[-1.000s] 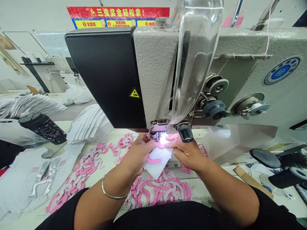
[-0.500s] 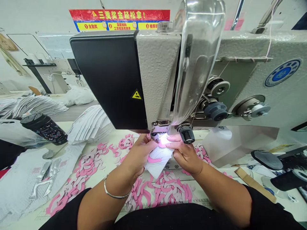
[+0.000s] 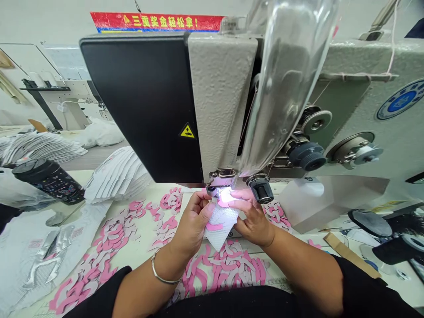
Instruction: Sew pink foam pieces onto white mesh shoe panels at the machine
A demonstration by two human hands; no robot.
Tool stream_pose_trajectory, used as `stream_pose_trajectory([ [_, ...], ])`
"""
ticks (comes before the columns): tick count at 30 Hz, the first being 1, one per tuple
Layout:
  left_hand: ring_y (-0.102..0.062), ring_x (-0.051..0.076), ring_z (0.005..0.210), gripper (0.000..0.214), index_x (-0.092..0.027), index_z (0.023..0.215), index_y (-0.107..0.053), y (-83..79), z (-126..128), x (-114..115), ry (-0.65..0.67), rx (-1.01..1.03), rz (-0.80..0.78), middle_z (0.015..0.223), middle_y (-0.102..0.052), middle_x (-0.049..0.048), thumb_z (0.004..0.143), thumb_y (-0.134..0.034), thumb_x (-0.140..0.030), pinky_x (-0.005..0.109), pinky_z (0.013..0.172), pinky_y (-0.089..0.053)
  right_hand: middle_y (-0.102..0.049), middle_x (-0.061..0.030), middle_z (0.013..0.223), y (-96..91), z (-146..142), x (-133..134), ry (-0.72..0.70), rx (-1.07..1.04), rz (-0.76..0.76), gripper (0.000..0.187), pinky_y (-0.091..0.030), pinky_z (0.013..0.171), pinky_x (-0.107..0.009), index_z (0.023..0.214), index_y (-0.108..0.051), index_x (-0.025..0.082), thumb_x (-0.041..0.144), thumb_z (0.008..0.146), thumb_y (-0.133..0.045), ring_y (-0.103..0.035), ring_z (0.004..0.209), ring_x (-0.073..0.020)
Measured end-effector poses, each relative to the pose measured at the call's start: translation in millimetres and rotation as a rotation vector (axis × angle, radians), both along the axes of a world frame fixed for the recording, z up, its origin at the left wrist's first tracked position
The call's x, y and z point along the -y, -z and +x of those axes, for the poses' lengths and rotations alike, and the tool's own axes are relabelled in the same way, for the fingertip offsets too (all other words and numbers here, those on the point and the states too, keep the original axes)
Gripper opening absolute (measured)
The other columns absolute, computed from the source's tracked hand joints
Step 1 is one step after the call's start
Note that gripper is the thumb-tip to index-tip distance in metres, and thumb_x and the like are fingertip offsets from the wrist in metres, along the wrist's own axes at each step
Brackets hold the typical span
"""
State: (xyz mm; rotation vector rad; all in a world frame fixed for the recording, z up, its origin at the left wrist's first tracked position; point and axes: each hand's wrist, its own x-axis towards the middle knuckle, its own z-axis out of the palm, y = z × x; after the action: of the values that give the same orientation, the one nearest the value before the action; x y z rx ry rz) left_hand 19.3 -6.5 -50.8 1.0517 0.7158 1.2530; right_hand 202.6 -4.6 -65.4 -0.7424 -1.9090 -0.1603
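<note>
Under the lit needle area of a sewing machine [image 3: 222, 106] lies a white textured fabric piece [image 3: 220, 234] with pink curved patches on it. Its pointed end hangs toward me. My left hand [image 3: 194, 223], with a silver bangle at the wrist, pinches the left edge of the fabric between thumb and fingers. On the other side, my right hand [image 3: 253, 218] grips the right edge, its fingertips close to the presser foot [image 3: 217, 191]. Bright light washes out the fabric right at the needle.
Loose pink and white curved cutouts [image 3: 225, 269] cover much of the table around my hands. Left of the machine stand a stack of white pieces [image 3: 115, 174] and a black patterned tumbler [image 3: 49, 181]. At right lie a black thread cone [image 3: 394, 254] and a tan strip [image 3: 351, 255].
My view has shifted slightly closer to the machine. The fabric has turned a little, and my left hand has shifted its hold along the left edge. Both hands stay at the needle.
</note>
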Motion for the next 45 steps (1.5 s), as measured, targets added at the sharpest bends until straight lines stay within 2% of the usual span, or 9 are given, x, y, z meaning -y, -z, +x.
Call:
stream_pose_trajectory([
  [9, -0.041, 0.009, 0.061, 0.022, -0.021, 0.083, -0.051, 16.4, -6.5, -6.2, 0.021, -0.087, 0.110, 0.071, -0.048, -0.0042, 0.087, -0.064, -0.038, 0.022, 0.054, -0.034, -0.052, -0.0064, 0.116, 2.5, 1.1, -2.2, -0.024, -0.020, 0.033, 0.047, -0.050, 0.091, -0.044, 0.123, -0.051, 0.030, 0.010, 0.081, -0.059, -0.053, 0.111, -0.0240],
  [17, -0.038, 0.012, 0.063, 0.028, -0.020, 0.073, -0.046, 12.7, -12.4, -3.4, 0.059, -0.229, 0.225, 0.068, -0.044, -0.0032, 0.096, -0.051, -0.036, 0.026, 0.060, -0.032, -0.053, -0.0062, 0.118, 1.6, 1.3, -2.3, -0.033, -0.023, 0.036, 0.053, -0.050, 0.092, -0.045, 0.127, -0.050, 0.031, 0.009, 0.079, -0.059, -0.055, 0.111, -0.0245],
  [23, -0.040, 0.013, 0.069, 0.033, -0.018, 0.066, -0.048, 12.0, -17.8, -4.2, 0.045, -0.357, 0.370, 0.074, -0.043, -0.0010, 0.093, -0.055, -0.035, 0.028, 0.066, -0.033, -0.054, -0.0057, 0.117, -0.4, 2.9, -2.0, -0.038, -0.002, 0.027, 0.052, -0.050, 0.093, -0.044, 0.126, -0.050, 0.031, 0.008, 0.080, -0.060, -0.055, 0.112, -0.0239],
  [29, -0.042, 0.014, 0.070, 0.032, -0.017, 0.065, -0.052, 12.7, -19.8, -5.3, 0.088, -0.347, 0.315, 0.073, -0.044, 0.0000, 0.092, -0.056, -0.033, 0.028, 0.064, -0.034, -0.054, -0.0059, 0.118, -0.2, 4.7, -2.0, -0.015, 0.021, 0.012, 0.050, -0.049, 0.093, -0.045, 0.125, -0.050, 0.030, 0.009, 0.080, -0.060, -0.055, 0.111, -0.0242],
  [36, -0.038, 0.012, 0.065, 0.036, -0.017, 0.062, -0.045, 14.2, -18.7, -7.1, 0.104, -0.253, 0.247, 0.070, -0.039, -0.0022, 0.091, -0.059, -0.034, 0.027, 0.060, -0.032, -0.056, -0.0062, 0.118, -1.1, 5.0, -3.4, -0.030, 0.018, 0.010, 0.052, -0.048, 0.094, -0.045, 0.126, -0.051, 0.029, 0.009, 0.079, -0.062, -0.055, 0.113, -0.0248],
  [45, -0.043, 0.011, 0.064, 0.028, -0.017, 0.068, -0.054, 16.6, -18.6, -10.0, 0.163, -0.100, 0.111, 0.069, -0.045, -0.0021, 0.089, -0.062, -0.034, 0.026, 0.060, -0.035, -0.057, -0.0061, 0.111, -6.6, 2.8, 1.9, 0.032, 0.036, 0.024, 0.046, -0.048, 0.092, -0.046, 0.124, -0.054, 0.030, 0.012, 0.082, -0.060, -0.055, 0.106, -0.0245],
])
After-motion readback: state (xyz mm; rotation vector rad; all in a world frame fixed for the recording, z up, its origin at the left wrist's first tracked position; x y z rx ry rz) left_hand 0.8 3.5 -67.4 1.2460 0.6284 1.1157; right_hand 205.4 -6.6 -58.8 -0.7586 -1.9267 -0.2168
